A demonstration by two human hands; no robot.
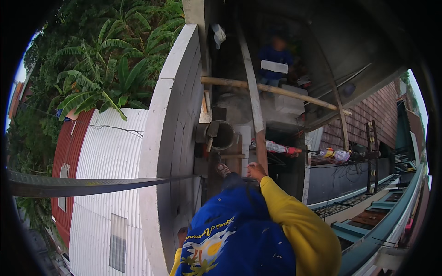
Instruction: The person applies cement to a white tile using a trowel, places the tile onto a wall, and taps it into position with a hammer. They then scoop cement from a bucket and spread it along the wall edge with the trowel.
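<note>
Steadying seems the step in hand: near the pale wall [176, 110], the left hand [182, 235] shows too little to tell its hold; past the bucket [226, 139], the right hand [256, 171] is half-curled beside the wooden post [256, 110], grip unclear; moving on would call for sure footing.

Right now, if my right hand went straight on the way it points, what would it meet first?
Probably the pale grey, rectangular, concrete-looking blocks just up-left of the right hand in the picture; the fisheye view leaves depth unclear.
</note>
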